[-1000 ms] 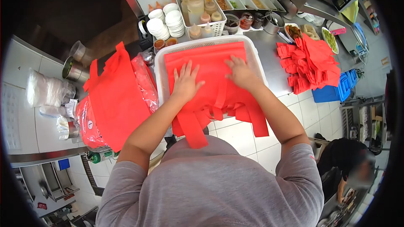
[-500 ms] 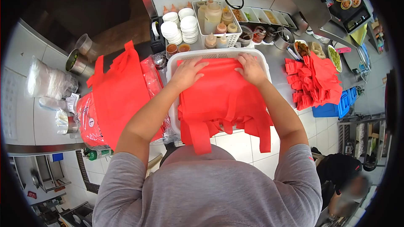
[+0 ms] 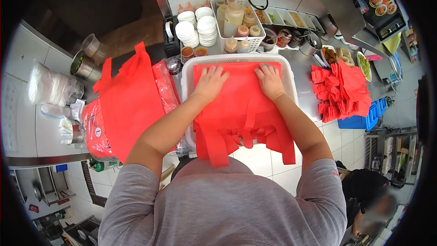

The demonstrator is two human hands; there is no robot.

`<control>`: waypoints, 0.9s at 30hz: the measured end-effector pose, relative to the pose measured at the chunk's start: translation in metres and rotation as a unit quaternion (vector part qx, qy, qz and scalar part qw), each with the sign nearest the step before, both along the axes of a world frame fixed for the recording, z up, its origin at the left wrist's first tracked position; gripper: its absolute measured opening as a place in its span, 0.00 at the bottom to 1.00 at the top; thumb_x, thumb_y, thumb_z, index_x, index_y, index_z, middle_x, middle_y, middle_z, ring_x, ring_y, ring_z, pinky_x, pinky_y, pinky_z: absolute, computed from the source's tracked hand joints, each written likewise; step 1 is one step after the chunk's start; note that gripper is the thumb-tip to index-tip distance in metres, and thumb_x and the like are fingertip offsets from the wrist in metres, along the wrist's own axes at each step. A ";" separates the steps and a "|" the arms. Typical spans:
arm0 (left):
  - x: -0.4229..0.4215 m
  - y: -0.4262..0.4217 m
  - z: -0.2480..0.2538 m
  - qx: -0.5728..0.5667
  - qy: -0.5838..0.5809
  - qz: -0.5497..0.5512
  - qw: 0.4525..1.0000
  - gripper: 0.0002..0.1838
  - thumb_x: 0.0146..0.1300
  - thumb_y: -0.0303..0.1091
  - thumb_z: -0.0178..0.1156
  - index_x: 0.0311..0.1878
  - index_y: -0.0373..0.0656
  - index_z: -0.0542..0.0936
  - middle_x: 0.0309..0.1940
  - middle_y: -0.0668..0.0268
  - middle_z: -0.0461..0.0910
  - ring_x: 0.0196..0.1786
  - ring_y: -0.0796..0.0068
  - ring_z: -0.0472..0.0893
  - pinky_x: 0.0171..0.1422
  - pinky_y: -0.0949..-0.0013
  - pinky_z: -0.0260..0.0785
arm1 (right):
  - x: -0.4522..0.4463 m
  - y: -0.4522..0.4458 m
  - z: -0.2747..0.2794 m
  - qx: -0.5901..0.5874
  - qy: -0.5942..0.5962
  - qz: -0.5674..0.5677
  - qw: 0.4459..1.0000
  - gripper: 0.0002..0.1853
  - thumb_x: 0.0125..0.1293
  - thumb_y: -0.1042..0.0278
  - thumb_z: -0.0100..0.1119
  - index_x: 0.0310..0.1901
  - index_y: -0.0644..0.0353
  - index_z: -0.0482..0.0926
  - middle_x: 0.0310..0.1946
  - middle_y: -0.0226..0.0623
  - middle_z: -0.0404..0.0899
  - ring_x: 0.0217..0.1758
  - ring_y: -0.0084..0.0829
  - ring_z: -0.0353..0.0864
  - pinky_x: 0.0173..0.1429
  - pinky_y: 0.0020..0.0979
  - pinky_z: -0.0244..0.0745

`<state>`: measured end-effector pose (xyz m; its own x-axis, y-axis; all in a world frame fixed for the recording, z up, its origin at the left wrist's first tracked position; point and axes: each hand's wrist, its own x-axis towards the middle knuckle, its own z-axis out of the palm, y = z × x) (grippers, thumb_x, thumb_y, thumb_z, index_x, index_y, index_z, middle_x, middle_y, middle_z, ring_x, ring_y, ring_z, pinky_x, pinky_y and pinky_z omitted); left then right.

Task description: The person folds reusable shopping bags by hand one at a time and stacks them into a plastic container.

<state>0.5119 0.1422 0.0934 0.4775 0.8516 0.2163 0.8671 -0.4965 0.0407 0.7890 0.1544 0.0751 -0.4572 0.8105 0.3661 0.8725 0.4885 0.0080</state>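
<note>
A stack of red fabric bags [image 3: 239, 105] lies in a white plastic basket [image 3: 185, 75], with the bag handles hanging over the near rim. On the upper left part of the top bag, my left hand [image 3: 210, 83] rests with its fingers stretched out. My right hand [image 3: 270, 81] lies on the upper right part in the same way, palm down. Neither hand grips anything. The bag's top edge is flat just beyond my fingertips.
More red bags [image 3: 129, 98] lie at the left, partly over plastic-wrapped bags [image 3: 98, 130]. A pile of folded red bags [image 3: 343, 91] sits at the right. Behind stand white bowls [image 3: 195, 29] and a basket of squeeze bottles [image 3: 234, 18]. Another person [image 3: 368, 191] is at lower right.
The top bag's far edge, bunched under my fingers before, now lies flat. Both hands have shifted slightly toward me from that edge.
</note>
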 end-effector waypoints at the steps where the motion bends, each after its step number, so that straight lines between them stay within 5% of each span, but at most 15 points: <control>1: 0.004 -0.003 -0.006 -0.041 0.057 0.020 0.997 0.19 0.64 0.29 0.50 0.58 0.46 0.75 0.59 0.58 0.70 0.64 0.56 0.69 0.66 0.45 0.59 | 0.002 -0.001 -0.010 -0.008 -0.003 0.007 1.000 0.17 0.62 0.72 0.51 0.54 0.56 0.77 0.59 0.42 0.72 0.62 0.45 0.69 0.67 0.44 0.61; 3: 0.005 -0.001 -0.021 -0.095 0.000 0.090 0.991 0.21 0.64 0.29 0.49 0.61 0.45 0.73 0.61 0.57 0.68 0.66 0.54 0.66 0.70 0.42 0.55 | 0.006 -0.004 -0.025 -0.020 0.021 0.005 1.000 0.18 0.62 0.72 0.51 0.54 0.56 0.77 0.60 0.42 0.72 0.62 0.45 0.69 0.67 0.44 0.62; 5: 0.004 0.001 -0.038 -0.030 -0.014 0.088 0.996 0.22 0.61 0.30 0.53 0.61 0.47 0.74 0.60 0.56 0.69 0.65 0.54 0.67 0.69 0.38 0.55 | 0.005 0.000 -0.027 -0.032 0.045 0.020 0.998 0.18 0.62 0.72 0.51 0.54 0.56 0.77 0.61 0.43 0.71 0.62 0.45 0.69 0.67 0.45 0.63; 9: -0.024 -0.014 0.016 -0.172 -0.039 0.088 0.980 0.25 0.61 0.28 0.55 0.64 0.46 0.72 0.65 0.55 0.67 0.70 0.52 0.64 0.74 0.44 0.53 | 0.000 0.008 -0.012 -0.115 0.032 0.010 0.993 0.17 0.59 0.74 0.56 0.52 0.57 0.78 0.60 0.43 0.72 0.61 0.47 0.69 0.65 0.44 0.65; 11: -0.060 -0.033 0.043 -0.052 -0.367 -0.008 0.929 0.25 0.61 0.30 0.60 0.64 0.46 0.73 0.64 0.54 0.68 0.69 0.52 0.66 0.74 0.50 0.56 | -0.022 0.005 0.010 -0.153 0.034 -0.005 0.988 0.17 0.59 0.75 0.57 0.52 0.57 0.79 0.59 0.44 0.72 0.61 0.48 0.70 0.64 0.44 0.66; 13: -0.123 -0.055 0.052 0.020 -0.322 0.107 0.940 0.23 0.60 0.31 0.62 0.60 0.44 0.75 0.61 0.53 0.72 0.66 0.51 0.68 0.73 0.54 0.59 | -0.060 -0.008 0.039 -0.048 0.176 -0.052 0.982 0.17 0.58 0.76 0.59 0.51 0.58 0.78 0.56 0.44 0.74 0.59 0.49 0.71 0.65 0.44 0.67; 16: -0.259 -0.085 0.006 0.108 -0.224 0.335 0.909 0.26 0.57 0.32 0.64 0.60 0.41 0.75 0.63 0.50 0.71 0.67 0.49 0.68 0.71 0.51 0.60 | -0.154 -0.041 0.085 -0.041 0.280 0.092 0.955 0.16 0.59 0.77 0.60 0.50 0.58 0.78 0.48 0.45 0.79 0.55 0.48 0.76 0.62 0.44 0.71; 19: -0.383 -0.126 -0.066 0.110 -0.102 0.602 0.785 0.32 0.57 0.40 0.68 0.63 0.39 0.72 0.64 0.47 0.67 0.67 0.47 0.67 0.70 0.51 0.61 | -0.258 -0.075 0.120 -0.327 0.347 0.232 0.848 0.12 0.63 0.75 0.59 0.49 0.61 0.78 0.44 0.45 0.80 0.47 0.40 0.81 0.54 0.34 0.77; 20: -0.394 -0.138 -0.059 0.011 -0.101 0.621 0.777 0.32 0.57 0.42 0.68 0.62 0.39 0.73 0.64 0.48 0.68 0.66 0.47 0.67 0.69 0.51 0.61 | -0.289 -0.078 0.117 -0.455 0.338 0.236 0.789 0.15 0.64 0.71 0.60 0.52 0.61 0.78 0.44 0.44 0.81 0.47 0.38 0.82 0.53 0.33 0.76; 21: -0.403 -0.147 -0.050 -0.087 -0.099 0.633 0.763 0.32 0.57 0.44 0.68 0.62 0.39 0.74 0.63 0.48 0.68 0.66 0.48 0.68 0.68 0.50 0.62 | -0.324 -0.076 0.108 -0.480 0.320 0.218 0.787 0.15 0.64 0.69 0.61 0.51 0.63 0.79 0.45 0.44 0.82 0.48 0.39 0.82 0.53 0.33 0.76; 23: -0.410 -0.157 -0.042 -0.056 -0.133 0.586 0.797 0.31 0.54 0.44 0.71 0.59 0.38 0.76 0.60 0.49 0.71 0.63 0.49 0.70 0.65 0.51 0.65 | -0.372 -0.064 0.071 -0.495 0.308 0.200 0.788 0.16 0.64 0.66 0.61 0.51 0.64 0.80 0.46 0.44 0.82 0.49 0.39 0.82 0.53 0.33 0.76; 25: -0.431 -0.159 -0.051 -0.017 -0.184 0.567 0.803 0.29 0.52 0.42 0.72 0.55 0.37 0.79 0.56 0.50 0.74 0.59 0.49 0.73 0.63 0.54 0.68 | -0.413 -0.038 0.020 -0.267 -0.033 0.050 0.962 0.17 0.62 0.62 0.62 0.46 0.67 0.82 0.47 0.45 0.83 0.52 0.40 0.82 0.55 0.33 0.76; 27: -0.448 -0.156 -0.054 -0.035 -0.201 0.577 0.791 0.27 0.51 0.39 0.73 0.53 0.37 0.79 0.52 0.51 0.77 0.54 0.50 0.77 0.59 0.56 0.71 | -0.423 -0.007 -0.023 -0.265 -0.076 0.020 0.961 0.20 0.57 0.56 0.69 0.42 0.66 0.84 0.47 0.52 0.82 0.53 0.49 0.80 0.57 0.39 0.76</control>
